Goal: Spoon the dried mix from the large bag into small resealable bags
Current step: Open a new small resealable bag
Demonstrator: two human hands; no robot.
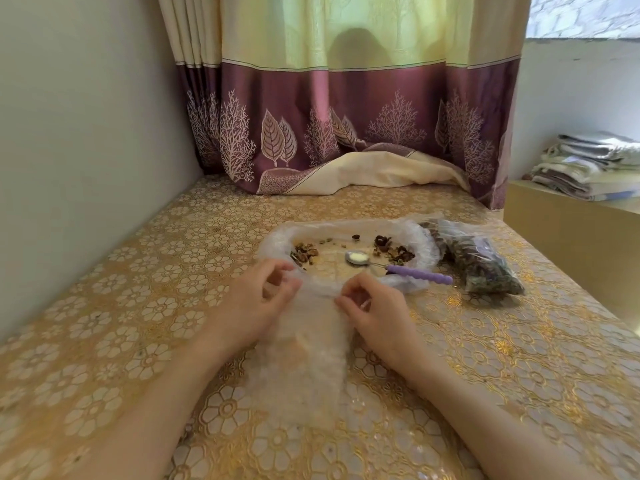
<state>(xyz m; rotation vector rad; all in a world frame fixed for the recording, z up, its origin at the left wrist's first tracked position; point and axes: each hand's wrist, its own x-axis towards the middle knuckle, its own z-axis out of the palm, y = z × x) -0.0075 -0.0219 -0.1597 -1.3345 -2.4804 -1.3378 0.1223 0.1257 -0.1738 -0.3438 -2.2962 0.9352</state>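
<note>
Lying flat on a gold floral tablecloth (145,306), a small clear resealable bag (304,355) is held at its top edge by both hands. The left hand (252,299) is seen with thumb and forefinger brought together on the bag's upper left corner, the other fingers curled loosely behind. The right hand (377,310) is seen with thumb and forefinger pinching the upper right corner, its remaining fingers bent inward. Whether the bag's mouth is parted or sealed cannot be told, since the plastic is blurred there.

Just beyond the hands, the large clear bag (353,225) is spread open, its rim rolled down into a shallow ring. Only scattered remnants of dried mix (304,252) are seen inside it, in one clump at the left and another at the right. A metal spoon with a purple ribbed handle (419,274) is laid across the rim on the right, its bowl resting inside the ring and its handle reaching out over the cloth.

To the right of the large bag, touching its edge, filled small bags (485,265) of dark mix are piled. Behind everything, a purple and cream curtain (346,109) is draped down onto the surface, and folded cloths (588,168) are stacked on a ledge at the far right.
</note>
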